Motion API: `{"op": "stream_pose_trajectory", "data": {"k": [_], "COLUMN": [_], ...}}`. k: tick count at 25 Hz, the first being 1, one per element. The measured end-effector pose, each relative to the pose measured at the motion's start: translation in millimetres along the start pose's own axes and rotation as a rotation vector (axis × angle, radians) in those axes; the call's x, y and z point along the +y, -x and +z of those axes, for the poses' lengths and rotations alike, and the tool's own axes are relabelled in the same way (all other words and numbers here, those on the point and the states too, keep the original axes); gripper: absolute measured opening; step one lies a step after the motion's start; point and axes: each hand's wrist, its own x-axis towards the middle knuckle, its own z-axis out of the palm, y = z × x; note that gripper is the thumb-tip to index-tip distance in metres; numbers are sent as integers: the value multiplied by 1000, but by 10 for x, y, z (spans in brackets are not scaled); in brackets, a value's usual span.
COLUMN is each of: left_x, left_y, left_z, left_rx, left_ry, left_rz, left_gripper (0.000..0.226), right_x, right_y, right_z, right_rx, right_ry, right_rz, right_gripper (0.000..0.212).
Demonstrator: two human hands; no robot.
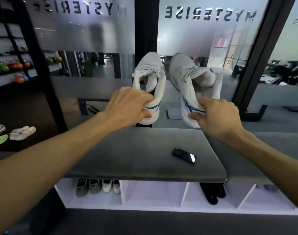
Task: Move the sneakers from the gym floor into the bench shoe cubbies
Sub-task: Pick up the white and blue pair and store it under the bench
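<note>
White cubbies (155, 197) beneath the grey tabletop (136, 158) hold three pairs; two stand free. Above, left hand (127, 107) and right hand (217, 117) each pinch a white-and-blue sneaker (151, 78) by its heel, fingers curled; floor sneakers (21, 132) remain.

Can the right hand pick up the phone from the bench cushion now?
Probably not yet: the right hand grips a white sneaker, so its fingers are busy. The phone itself lies uncovered on the cushion.
</note>
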Motion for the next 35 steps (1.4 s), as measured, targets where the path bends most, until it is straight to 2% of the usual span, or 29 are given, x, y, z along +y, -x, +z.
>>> {"op": "stream_pose_trajectory", "data": {"k": [7,15,21,27,35], "left_x": [84,330,562,716,779], "left_y": [1455,2942,3572,3932,4290], "left_z": [1858,3413,4029,4350,4906], "left_rx": [1,-2,-52,-130,-213], "left_ry": [-31,-110,-79,-35,-1], "left_rz": [15,59,45,1,-17], "left_gripper": [47,48,43,38,42], "right_x": [-211,-263,-221,-223,-162], "right_y": [1166,2592,3232,3572,4030], "right_z": [2026,3742,4423,4784,5349], "right_rx": [18,54,18,-61,-122], "right_ry": [0,9,-33,-38,-110], "right_rz": [-18,-50,-70,-21,-74], "right_gripper": [35,25,24,26,33]}}
